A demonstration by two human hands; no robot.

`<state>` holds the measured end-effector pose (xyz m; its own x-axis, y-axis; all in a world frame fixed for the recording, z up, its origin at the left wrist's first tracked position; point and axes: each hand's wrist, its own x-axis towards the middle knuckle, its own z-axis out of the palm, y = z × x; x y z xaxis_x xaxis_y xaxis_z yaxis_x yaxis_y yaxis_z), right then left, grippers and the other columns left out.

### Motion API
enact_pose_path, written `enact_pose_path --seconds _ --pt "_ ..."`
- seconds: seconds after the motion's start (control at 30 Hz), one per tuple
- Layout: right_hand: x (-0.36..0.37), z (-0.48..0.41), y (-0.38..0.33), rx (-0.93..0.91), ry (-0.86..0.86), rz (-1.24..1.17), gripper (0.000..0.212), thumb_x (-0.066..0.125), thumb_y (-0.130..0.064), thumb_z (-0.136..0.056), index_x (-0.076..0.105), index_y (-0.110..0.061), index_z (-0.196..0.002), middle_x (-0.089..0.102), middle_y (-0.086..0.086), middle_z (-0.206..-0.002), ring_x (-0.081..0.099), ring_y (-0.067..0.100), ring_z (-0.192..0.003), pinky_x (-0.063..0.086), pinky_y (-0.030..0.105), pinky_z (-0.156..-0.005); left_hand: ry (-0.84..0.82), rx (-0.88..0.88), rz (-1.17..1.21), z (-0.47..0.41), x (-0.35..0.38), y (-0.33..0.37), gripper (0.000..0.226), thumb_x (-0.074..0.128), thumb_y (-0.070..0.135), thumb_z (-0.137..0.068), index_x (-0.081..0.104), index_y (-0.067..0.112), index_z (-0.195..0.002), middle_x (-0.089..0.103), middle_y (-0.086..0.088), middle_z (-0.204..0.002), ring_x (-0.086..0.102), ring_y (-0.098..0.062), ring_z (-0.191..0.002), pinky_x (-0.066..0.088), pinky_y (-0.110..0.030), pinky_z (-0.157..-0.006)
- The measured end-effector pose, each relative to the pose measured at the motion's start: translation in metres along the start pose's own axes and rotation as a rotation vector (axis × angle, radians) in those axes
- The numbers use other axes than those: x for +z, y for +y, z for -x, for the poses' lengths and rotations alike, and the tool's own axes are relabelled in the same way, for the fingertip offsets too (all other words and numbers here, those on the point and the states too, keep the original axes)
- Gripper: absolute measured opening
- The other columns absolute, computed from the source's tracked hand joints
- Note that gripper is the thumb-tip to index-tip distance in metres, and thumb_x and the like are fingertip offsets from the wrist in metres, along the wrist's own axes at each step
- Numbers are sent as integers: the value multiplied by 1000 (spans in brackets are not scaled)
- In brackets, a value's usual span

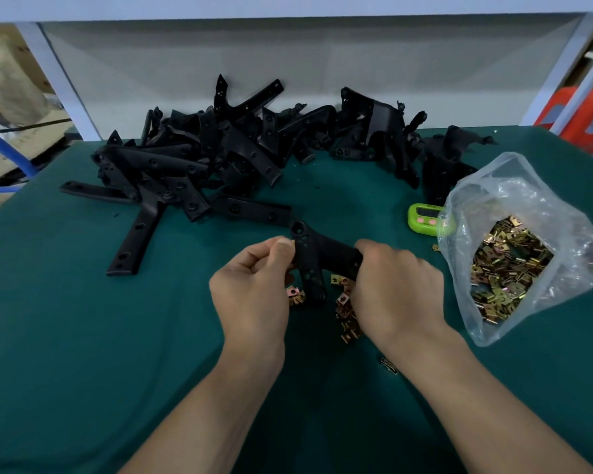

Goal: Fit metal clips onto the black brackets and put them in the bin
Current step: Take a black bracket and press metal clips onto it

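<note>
Your left hand (pixel 254 285) and right hand (pixel 396 285) are gripping a black T-shaped plastic bracket (pixel 317 254) above loose brass-coloured metal clips (pixel 346 309).

Green timer (pixel 421 218) on teal tablecloth (pixel 83 336)

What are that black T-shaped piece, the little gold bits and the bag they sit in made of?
The black bracket looks like moulded plastic, matte, with only dull highlights; painted metal cannot be ruled out. The clips seem to be plated metal: brassy yellow with bright glints. The bag is thin clear plastic film, crinkled and see-through.
</note>
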<state>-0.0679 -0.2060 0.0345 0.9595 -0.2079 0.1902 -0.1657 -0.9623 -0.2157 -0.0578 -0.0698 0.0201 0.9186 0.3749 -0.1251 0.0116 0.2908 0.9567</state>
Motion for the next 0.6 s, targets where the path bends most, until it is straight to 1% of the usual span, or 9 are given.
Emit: enact_pose_path --seconds 0.03,0.07,0.13,0.17,0.3,0.37,0.43,0.5,0.6 --pt "1 0 1 -6 -21 -34 24 62 -10 -84 52 -28 -95 56 -7 -74 43 15 -57 24 31 -51 -2 36 -33 -1 0 -1 6 78 17 -88 79 16 -82 77 6 -74 72 -2 -73 56 -15 -70" --pt "3 0 3 -29 -25 -72 32 65 -16 -86 54 -29 -113 60 -6 -84 48 18 -64 29 32 -56 -4 65 -56 -3 -1 -1 7 79 17 -88 79 18 -81 77 6 -73 72 -2 -72 56 -14 -69" --pt "3 2 4 -95 -20 -138 64 66 -33 -92 35 -30 -149 59 -6 -100 48 19 -77 34 33 -70 -1 80 -70 -8 -1 -2 8 79 16 -88 79 19 -81 76 6 -72 72 -2 -70 55 -14 -67" --pt "3 2 4 -130 -8 -160 68 61 -41 -96 27 -32 -154 56 -6 -103 49 19 -79 35 34 -72 0 64 -60 -10 -1 -2 8 79 15 -88 79 18 -81 77 5 -72 72 -3 -70 54 -14 -66" --pt "5 1 7 -163 -39 -204 53 51 -46 -102 36 -40 -152 55 -11 -103 61 20 -85 49 38 -72 -31 -38 -4 -16 -4 -2 9 79 14 -87 78 16 -79 77 4 -77 71 -4 -72 52 -14 -63" --pt "7 1 7 -144 -59 -235 50 53 -45 -102 39 -42 -150 56 -11 -102 62 20 -87 51 40 -75 -51 -94 20 -15 -5 -2 16 79 14 -87 77 18 -72 76 4 -78 69 -5 -71 52 -16 -61" --pt "9 3 7 -133 -72 -241 48 53 -46 -101 40 -45 -148 58 -10 -102 62 21 -89 50 40 -76 -72 -162 38 -14 -6 -4 19 78 16 -88 77 19 -69 76 -1 -81 69 -10 -72 56 -23 -65" --pt "11 3 8 -117 -73 -243 47 54 -46 -101 40 -47 -146 58 -10 -102 62 22 -90 46 38 -75 -93 -245 95 -11 -6 -3 8 77 17 -89 77 12 -83 76 -11 -85 71 -21 -75 59 -32 -67" --pt "14 3 4 -114 -48 -245 45 53 -47 -100 40 -49 -143 58 -11 -97 62 19 -89 39 36 -70 -78 -302 179 -12 -4 2 22 73 18 -92 75 -3 -100 77 -13 -83 73 -22 -68 57 -27 -55"
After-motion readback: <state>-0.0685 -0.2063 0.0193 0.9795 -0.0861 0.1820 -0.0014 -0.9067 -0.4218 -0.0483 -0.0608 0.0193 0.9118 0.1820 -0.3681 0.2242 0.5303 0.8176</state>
